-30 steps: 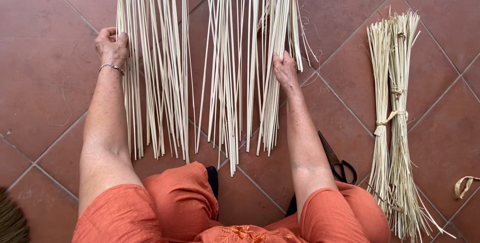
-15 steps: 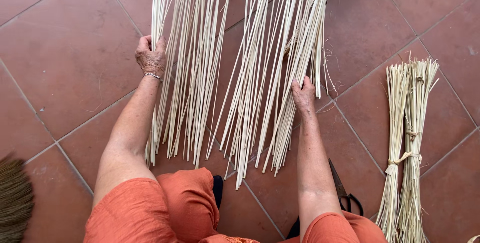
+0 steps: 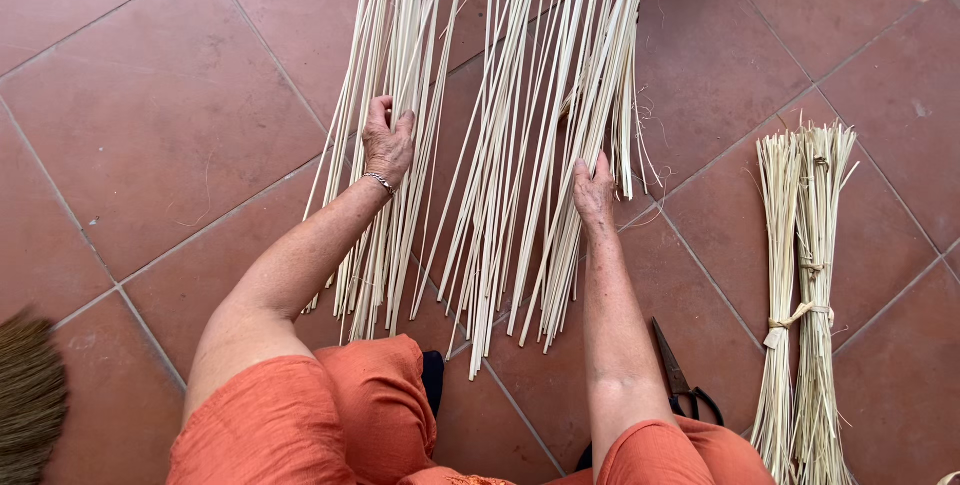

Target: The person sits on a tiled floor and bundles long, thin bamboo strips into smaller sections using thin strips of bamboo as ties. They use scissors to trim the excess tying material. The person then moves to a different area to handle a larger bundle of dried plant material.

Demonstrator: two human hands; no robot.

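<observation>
Here, pale reed strips spread lengthwise over the terracotta tile floor, fanned into two loose groups, cut ends lying just ahead of knees in orange cloth. Left hand laid palm-down on the left group, fingers spread and flat, grip open, pressing rather than clasping; thin bracelet at the wrist. Right hand flat on the right-hand edge of the right group, fingers pointing away along the strips, grip likewise open, nothing clasped. Both hands touching the strips, well apart from one another, with the middle of the fan bare between them.

Off to the right, apart from the fan, a tied bundle of straw-coloured fibre, bound around its middle, lying lengthwise on the tiles. Between that bundle and the right forearm, dark scissors, blades pointing away, handles near the knee. At the lower left edge, a brown bristly broom head, only partly in view. Between the knees, a small dark shape, too hidden to tell what.
</observation>
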